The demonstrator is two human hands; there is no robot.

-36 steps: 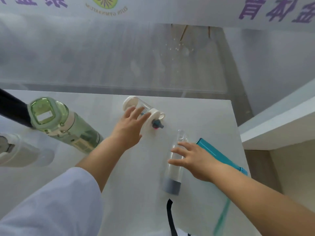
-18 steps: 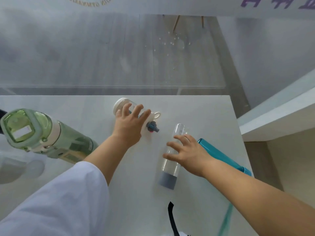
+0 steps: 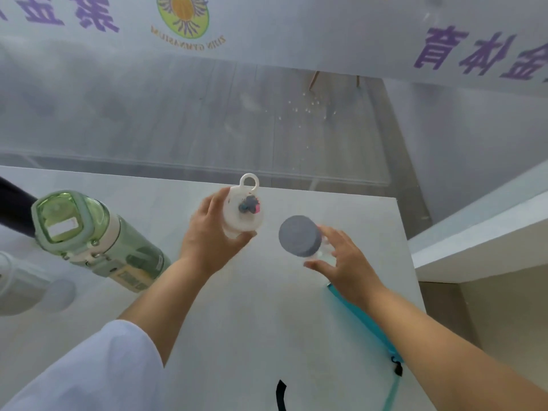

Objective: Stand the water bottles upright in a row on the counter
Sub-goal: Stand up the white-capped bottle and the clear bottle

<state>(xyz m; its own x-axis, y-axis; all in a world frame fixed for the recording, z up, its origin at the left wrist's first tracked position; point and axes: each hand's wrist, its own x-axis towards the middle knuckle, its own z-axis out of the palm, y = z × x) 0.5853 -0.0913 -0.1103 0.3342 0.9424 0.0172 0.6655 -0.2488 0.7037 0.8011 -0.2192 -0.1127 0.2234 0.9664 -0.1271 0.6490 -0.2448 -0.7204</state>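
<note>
a pale, smooth counter (image 3: 267,321) with a straight far edge and a right-hand corner; at its left a green bottle (image 3: 98,238) stands lid up; left of that, at the frame edge, a pale bottle (image 3: 17,283) and a dark cylinder (image 3: 14,212); towards the far middle a white bottle (image 3: 243,215) and a clear bottle (image 3: 299,235), caps up, bases hidden; along the right edge a teal flat thing (image 3: 370,327); at the near edge a black strap (image 3: 280,394)

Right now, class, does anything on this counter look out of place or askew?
One thing: a teal item lies flat near the counter's right edge, partly under the right forearm, while the green bottle stands upright. Whether it is a bottle is unclear.
</note>
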